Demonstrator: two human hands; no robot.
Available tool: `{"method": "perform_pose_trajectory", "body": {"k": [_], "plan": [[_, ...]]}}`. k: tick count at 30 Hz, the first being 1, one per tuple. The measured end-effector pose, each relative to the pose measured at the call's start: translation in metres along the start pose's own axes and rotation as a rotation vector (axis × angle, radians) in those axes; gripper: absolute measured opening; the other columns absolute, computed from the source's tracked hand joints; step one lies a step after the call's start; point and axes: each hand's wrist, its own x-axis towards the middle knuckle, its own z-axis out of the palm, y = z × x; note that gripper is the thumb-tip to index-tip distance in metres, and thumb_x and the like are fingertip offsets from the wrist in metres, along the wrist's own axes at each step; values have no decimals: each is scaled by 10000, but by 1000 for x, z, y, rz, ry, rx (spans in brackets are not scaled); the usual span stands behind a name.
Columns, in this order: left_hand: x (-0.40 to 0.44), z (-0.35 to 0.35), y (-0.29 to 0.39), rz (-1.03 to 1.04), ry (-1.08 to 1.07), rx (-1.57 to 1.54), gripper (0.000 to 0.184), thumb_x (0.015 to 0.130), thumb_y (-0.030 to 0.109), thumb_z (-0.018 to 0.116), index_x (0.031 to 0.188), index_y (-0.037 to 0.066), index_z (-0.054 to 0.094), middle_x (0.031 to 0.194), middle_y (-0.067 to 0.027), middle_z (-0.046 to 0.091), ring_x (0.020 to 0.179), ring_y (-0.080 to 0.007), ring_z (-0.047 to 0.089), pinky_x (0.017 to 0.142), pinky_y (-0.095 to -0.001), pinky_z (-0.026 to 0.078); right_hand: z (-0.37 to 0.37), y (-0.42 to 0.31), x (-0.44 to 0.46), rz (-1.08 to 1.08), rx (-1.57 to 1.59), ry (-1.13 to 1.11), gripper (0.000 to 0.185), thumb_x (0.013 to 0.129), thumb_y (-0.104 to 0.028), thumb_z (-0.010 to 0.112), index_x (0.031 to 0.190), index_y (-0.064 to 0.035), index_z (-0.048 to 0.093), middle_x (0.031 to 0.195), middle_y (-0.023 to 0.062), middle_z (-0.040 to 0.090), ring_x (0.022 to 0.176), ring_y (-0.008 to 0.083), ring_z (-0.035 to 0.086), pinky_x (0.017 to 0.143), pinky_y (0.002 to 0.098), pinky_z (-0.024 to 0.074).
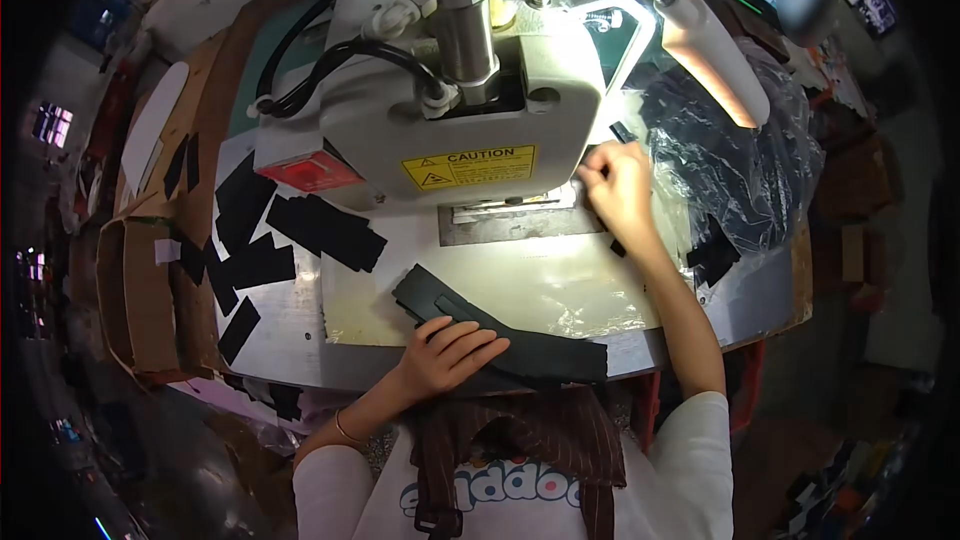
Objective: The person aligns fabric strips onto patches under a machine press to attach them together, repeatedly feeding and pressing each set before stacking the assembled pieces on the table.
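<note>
My left hand [455, 351] rests with its fingers stretched out over a black fabric piece [545, 352] at the front edge of the work surface. Under those fingers the black pieces overlap, one angled up to the left. Beside the machine head, my right hand [620, 190] is closed, thumb and fingers drawn together near the right end of the metal needle plate [525, 225]. What it holds, if anything, is hidden. A small dark strip [622, 132] shows just beyond its knuckles. The sewing machine [460, 130], with a yellow caution label, stands over the plate.
Several black fabric pieces [325, 230] lie scattered at the left. A cardboard box [150, 290] stands at the left edge. Clear plastic wrapping with dark material [740, 150] lies at the right. A lamp [715, 60] hangs over the right side.
</note>
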Motion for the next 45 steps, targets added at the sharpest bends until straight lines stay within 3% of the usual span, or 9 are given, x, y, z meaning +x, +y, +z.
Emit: {"method": "perform_pose_trajectory", "body": {"k": [4, 10, 16, 23, 26, 30, 34, 40, 45], "plan": [[2, -7, 1, -17, -71, -26, 297, 783, 146, 635, 1065, 236, 669, 1006, 84, 603, 993, -67, 533, 950, -310, 337, -72, -24, -22, -51, -184, 174, 98, 703, 2, 646, 695, -48, 563, 746, 76, 610, 663, 278, 534, 629, 399, 389], [16, -12, 6, -16, -145, -64, 266, 800, 175, 601, 1053, 236, 656, 1132, 68, 602, 1064, -96, 513, 975, -310, 333, -64, -37, -119, -550, 174, -173, 116, 700, 22, 647, 776, 10, 560, 908, 112, 643, 756, 259, 591, 612, 358, 468], [24, -13, 7, -51, -204, -126, 254, 768, 216, 614, 1019, 236, 642, 1296, 3, 544, 1207, -169, 457, 996, -325, 333, -51, -37, -122, -462, 257, -257, 110, 699, 44, 636, 793, 24, 581, 930, 115, 646, 788, 258, 600, 670, 333, 490], [59, -30, -1, -122, -334, -347, 434, 567, 205, 765, 977, 171, 629, 1405, -90, 427, 1295, -306, 384, 979, -386, 356, -44, -44, -136, 419, 729, -331, 173, 743, 24, 647, 913, -9, 644, 873, 55, 668, 723, 85, 586, 629, 238, 448], [67, -34, -3, -126, -392, -437, 457, 536, 181, 796, 955, 137, 620, 1429, -110, 392, 1312, -322, 361, 959, -406, 364, -50, -44, -131, 540, 627, -243, 162, 765, 4, 660, 925, -19, 648, 880, 50, 671, 701, 84, 580, 632, 227, 450], [76, -38, 3, -228, -476, -508, 444, 547, 178, 804, 945, 121, 616, 1445, -138, 359, 1328, -330, 332, 955, -411, 353, -54, -37, -131, 142, 623, -442, 248, 790, -1, 662, 1027, -73, 686, 904, 58, 675, 715, 102, 593, 629, 236, 469], [85, -43, 6, -270, -477, -460, 461, 534, 174, 818, 947, 116, 620, 1462, -161, 322, 1355, -350, 271, 967, -425, 325, -54, -31, -131, 418, 699, -175, 223, 790, -33, 667, 1005, -81, 703, 833, 61, 660, 678, 111, 582, 577, 225, 438], [87, -23, -1, -296, -451, -416, 449, 522, 157, 818, 928, 131, 629, 1449, -152, 353, 1349, -371, 272, 999, -470, 284, -76, -26, -122, 125, 593, -529, 248, 788, -15, 643, 1025, -69, 691, 993, 71, 630, 976, 190, 538, 841, 293, 396], [86, -3, -12, -318, -373, -499, 621, 548, 132, 803, 1112, 152, 543, 1005, -13, 605, 1037, -216, 543, 1006, -469, 289, -80, -24, -120, 284, 989, -522, 530, 721, -42, 736, 1217, -22, 553, 1199, 87, 598, 1086, 213, 555, 962, 310, 391]]}}
